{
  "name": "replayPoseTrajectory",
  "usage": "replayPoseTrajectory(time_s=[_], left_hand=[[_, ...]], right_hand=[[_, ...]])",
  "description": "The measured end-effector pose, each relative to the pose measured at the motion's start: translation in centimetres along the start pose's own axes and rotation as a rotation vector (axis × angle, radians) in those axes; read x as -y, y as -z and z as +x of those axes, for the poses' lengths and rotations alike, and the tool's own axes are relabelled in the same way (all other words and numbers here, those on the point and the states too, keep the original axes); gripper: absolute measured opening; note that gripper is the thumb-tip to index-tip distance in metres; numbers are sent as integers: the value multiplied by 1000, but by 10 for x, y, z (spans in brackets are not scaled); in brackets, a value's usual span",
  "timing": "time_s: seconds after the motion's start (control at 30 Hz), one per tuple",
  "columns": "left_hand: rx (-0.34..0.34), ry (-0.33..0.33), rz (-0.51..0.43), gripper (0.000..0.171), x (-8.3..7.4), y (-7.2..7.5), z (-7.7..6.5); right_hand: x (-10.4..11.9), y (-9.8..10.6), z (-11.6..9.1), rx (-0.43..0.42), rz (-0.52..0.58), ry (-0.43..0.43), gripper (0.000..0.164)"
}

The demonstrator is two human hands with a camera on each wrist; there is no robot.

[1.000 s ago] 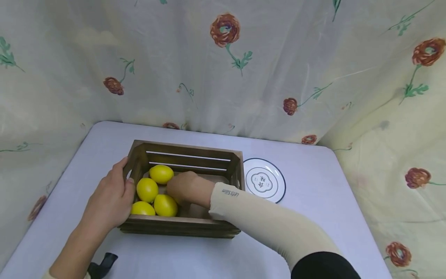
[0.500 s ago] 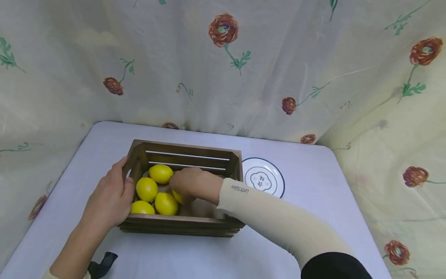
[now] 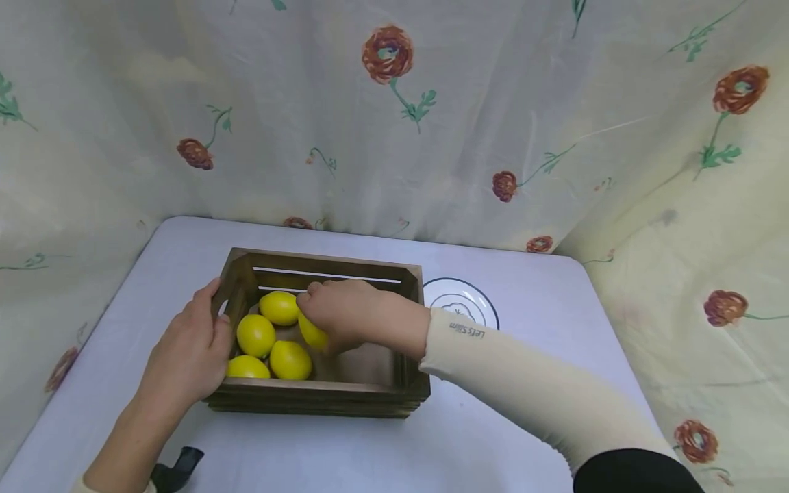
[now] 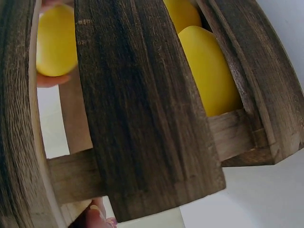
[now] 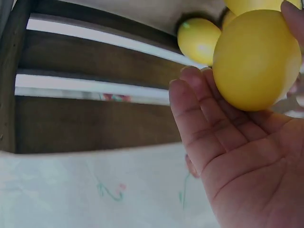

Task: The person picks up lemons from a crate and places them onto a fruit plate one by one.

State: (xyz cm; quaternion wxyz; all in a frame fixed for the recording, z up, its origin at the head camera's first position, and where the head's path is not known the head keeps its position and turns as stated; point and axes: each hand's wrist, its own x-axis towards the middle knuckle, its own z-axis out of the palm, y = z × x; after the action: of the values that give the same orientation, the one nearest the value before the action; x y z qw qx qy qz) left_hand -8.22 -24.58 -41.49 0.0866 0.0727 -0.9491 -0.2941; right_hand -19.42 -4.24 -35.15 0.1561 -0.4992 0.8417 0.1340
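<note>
A slatted dark wooden crate [image 3: 308, 397] stands on the table, with several yellow lemons [image 3: 290, 360] gathered toward its left side. My left hand [image 3: 188, 349] grips the crate's left end, thumb at the inner side. Inside the crate, my right hand [image 3: 351, 311] holds one lemon [image 5: 256, 59] between thumb and fingers. In the right wrist view its fingers stretch along below that lemon, and other lemons [image 5: 197, 40] show behind it. The left wrist view looks through the crate's slats [image 4: 142, 109], with lemons [image 4: 206, 71] behind them.
A white plate [image 3: 490, 305] with a dark rim lies right of the crate, partly behind the right forearm. The white-covered table [image 3: 524, 390] meets a flowered curtain [image 3: 462, 123] at the back. A black strap [image 3: 179, 469] is near the left wrist.
My right hand has risen from the crate floor and shifted slightly right, bringing a lemon up with it. The left hand keeps its grip on the crate's end.
</note>
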Motion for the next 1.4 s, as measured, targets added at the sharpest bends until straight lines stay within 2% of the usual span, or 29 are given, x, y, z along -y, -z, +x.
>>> replayPoseTrajectory(time_s=[0.17,0.27,0.5,0.73,0.97,1.1,1.4], left_hand=[[-5,-1,-5,58,0,0,0],[-4,-2,-5,58,1,0,-1],[-3,-16,-2,58,2,-1,-1],[11,-6,7,59,1,-1,-1],[24,-10,29,59,0,-3,1],[53,-13,51,62,-1,-1,2],[103,21,53,65,-2,2,1]], right_hand=[[-4,14,-23,-59,50,-5,70],[-8,21,-36,-92,93,-24,76],[-21,29,-70,-223,282,-28,74],[-27,29,-102,-330,419,-43,81],[-30,6,-133,-410,493,-72,84],[-32,-12,-147,-478,539,-93,82],[-45,-58,-176,-655,659,-217,84]])
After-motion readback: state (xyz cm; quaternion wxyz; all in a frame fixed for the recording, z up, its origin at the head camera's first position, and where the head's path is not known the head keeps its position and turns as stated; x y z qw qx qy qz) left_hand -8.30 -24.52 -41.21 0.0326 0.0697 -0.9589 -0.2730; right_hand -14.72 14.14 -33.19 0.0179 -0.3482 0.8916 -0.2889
